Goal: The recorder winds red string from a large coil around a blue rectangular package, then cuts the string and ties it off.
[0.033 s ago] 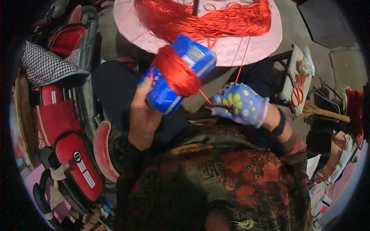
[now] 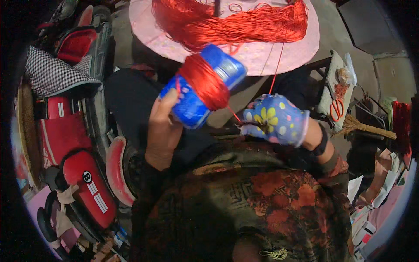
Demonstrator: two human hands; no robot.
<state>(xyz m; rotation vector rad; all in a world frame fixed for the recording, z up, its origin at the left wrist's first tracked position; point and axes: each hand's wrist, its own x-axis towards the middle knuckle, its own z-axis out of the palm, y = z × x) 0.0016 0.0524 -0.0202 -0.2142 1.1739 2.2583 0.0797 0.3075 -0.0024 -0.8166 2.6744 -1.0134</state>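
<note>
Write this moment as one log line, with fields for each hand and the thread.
left hand: holds blue can wound with red thread | right hand: gloved, pinches thread strand | source: red skein on pink round board

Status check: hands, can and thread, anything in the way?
Left hand grips blue can wound with red thread. Gloved right hand pinches the strand from the red skein on the pink disc. Nothing blocking.

Left hand [image 2: 162, 131] bare, right hand [image 2: 276, 121] in a blue flower-dotted glove — dark red-floral sleeves
</note>
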